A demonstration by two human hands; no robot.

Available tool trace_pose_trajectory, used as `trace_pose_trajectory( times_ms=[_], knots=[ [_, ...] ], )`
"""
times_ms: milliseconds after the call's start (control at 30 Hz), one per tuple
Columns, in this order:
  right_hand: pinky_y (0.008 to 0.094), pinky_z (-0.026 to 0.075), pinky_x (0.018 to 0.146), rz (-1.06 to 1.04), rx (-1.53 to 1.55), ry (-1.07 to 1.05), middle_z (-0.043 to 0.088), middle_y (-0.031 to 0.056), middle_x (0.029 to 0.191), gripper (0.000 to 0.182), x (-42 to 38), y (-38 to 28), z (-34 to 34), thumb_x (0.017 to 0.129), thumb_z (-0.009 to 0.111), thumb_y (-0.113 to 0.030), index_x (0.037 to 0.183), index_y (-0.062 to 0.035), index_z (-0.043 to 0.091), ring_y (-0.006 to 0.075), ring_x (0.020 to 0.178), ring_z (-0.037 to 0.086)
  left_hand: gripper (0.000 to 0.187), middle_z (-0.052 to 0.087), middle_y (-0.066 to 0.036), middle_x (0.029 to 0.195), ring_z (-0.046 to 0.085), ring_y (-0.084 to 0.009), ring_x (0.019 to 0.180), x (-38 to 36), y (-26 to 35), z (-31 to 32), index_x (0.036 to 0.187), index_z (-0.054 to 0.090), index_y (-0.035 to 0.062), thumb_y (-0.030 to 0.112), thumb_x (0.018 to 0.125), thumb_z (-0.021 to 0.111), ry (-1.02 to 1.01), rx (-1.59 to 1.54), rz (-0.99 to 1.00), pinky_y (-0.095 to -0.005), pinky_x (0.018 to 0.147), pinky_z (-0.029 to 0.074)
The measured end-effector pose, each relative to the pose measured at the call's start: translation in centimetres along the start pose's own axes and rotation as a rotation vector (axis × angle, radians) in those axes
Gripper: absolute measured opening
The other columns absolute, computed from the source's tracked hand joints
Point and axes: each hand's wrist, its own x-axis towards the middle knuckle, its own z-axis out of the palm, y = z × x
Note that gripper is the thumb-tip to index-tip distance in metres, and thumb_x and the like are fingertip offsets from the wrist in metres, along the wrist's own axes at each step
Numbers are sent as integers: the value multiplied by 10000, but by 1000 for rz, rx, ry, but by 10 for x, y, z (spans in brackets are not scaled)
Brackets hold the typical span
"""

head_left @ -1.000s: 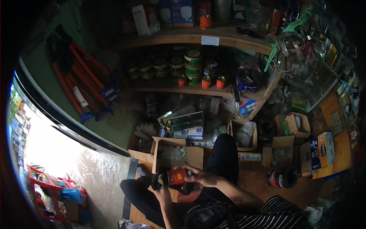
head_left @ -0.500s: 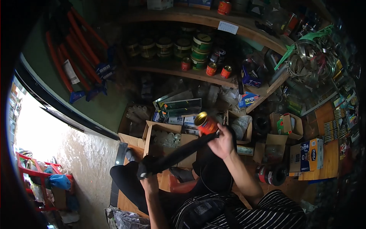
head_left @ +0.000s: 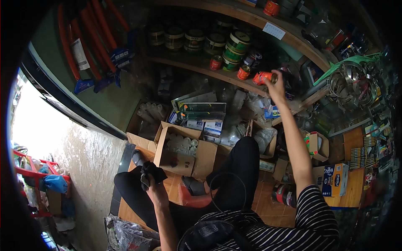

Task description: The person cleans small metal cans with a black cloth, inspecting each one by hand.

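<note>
Up at the lower shelf, my right hand [head_left: 276, 87] grips a small red can [head_left: 263, 78], which is tipped on its side at the shelf's front edge. Two similar cans, an orange-red one [head_left: 243, 72] and a red one [head_left: 216, 62], stand to its left on the wooden shelf [head_left: 192, 69]. Low at the left, above my thigh, my left hand [head_left: 154, 189] is closed round a bunched black cloth [head_left: 150, 174].
Stacked green-lidded tubs [head_left: 238, 44] stand behind the cans. An open cardboard box [head_left: 173, 161] of clear glassware sits on the floor ahead. Orange-handled tools [head_left: 98, 39] hang at the left, and metal rings [head_left: 354, 83] hang at the right.
My right hand has moved up and right with the red can, from above my lap to the shelf. The black cloth, earlier stretched between both hands, is now bunched in my left hand only.
</note>
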Motion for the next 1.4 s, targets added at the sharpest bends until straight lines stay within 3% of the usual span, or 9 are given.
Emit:
trace_pose_trajectory(
  times_ms=[33, 167, 233, 400, 467, 767, 967, 1133, 1400],
  knots=[
    [396, 459, 986, -22, -61, -7, 607, 183, 1194, 524, 21, 15, -1, 844, 773, -190, 1284, -60, 521, 303, 1119, 591, 230, 626, -107, 1119, 628, -218, 1027, -1, -1, 0, 1213, 548, -12, 153, 1053, 538, -24, 315, 135, -371, 897, 535],
    [413, 456, 1019, 22, -210, -82, 600, 212, 1251, 541, 71, 33, 7, 850, 742, -131, 1315, -50, 478, 335, 1203, 579, 183, 638, -138, 1083, 630, -282, 988, 2, 10, 8, 1159, 605, -35, 24, 985, 600, 62, -75, -31, -376, 872, 523],
    [414, 451, 1030, 57, -203, -119, 600, 214, 1255, 546, 83, 41, 16, 855, 736, -131, 1325, -51, 472, 338, 1211, 578, 152, 641, -138, 1030, 619, -281, 909, 3, 15, 5, 1112, 630, -40, -31, 966, 592, 61, 473, 233, -350, 832, 515],
    [436, 458, 1029, 69, -455, -182, 586, 218, 1285, 593, 100, 57, 30, 842, 754, -204, 1339, -54, 469, 370, 1223, 571, 172, 646, -122, 1042, 630, -233, 942, 3, 22, 10, 1149, 619, -56, -11, 996, 555, 69, -70, -131, -333, 862, 526],
    [447, 475, 1015, 98, -496, -209, 597, 213, 1305, 655, 110, 62, 33, 801, 784, -293, 1343, -64, 496, 385, 1231, 572, 202, 638, -102, 1058, 631, -197, 954, 0, 11, 6, 1183, 600, -49, 51, 1040, 498, -19, 361, 119, -326, 884, 532],
    [424, 483, 1034, -8, -539, -250, 647, 200, 1265, 685, 112, 54, 24, 740, 818, -360, 1333, -84, 614, 353, 1215, 595, 195, 644, -170, 1050, 633, -327, 968, 3, 46, 15, 1099, 648, -42, -25, 905, 663, 5, -374, -279, -381, 881, 516],
    [421, 453, 1052, 45, -567, -300, 603, 200, 1286, 636, 111, 46, 19, 763, 805, -302, 1323, -89, 593, 364, 1222, 567, 277, 621, -116, 1174, 616, -212, 1107, 1, 18, 12, 1257, 565, -56, 114, 1042, 524, -12, -676, -381, -367, 1021, 494],
    [435, 440, 1064, 49, -549, -300, 590, 200, 1299, 646, 103, 42, 18, 789, 785, -308, 1354, -99, 554, 375, 1244, 545, 309, 595, -122, 1245, 590, -220, 1172, -2, 10, 8, 1293, 551, -58, 113, 1036, 537, -86, -348, -259, -373, 1040, 482],
    [485, 458, 973, -241, -414, 206, 611, 219, 1199, 511, 47, -5, 28, 879, 715, -382, 1234, -34, 596, 387, 1147, 573, 327, 623, -72, 1193, 599, -161, 1104, -3, 22, 9, 1296, 571, -17, 132, 1006, 600, -45, -507, -306, -325, 985, 482]
  ],
)
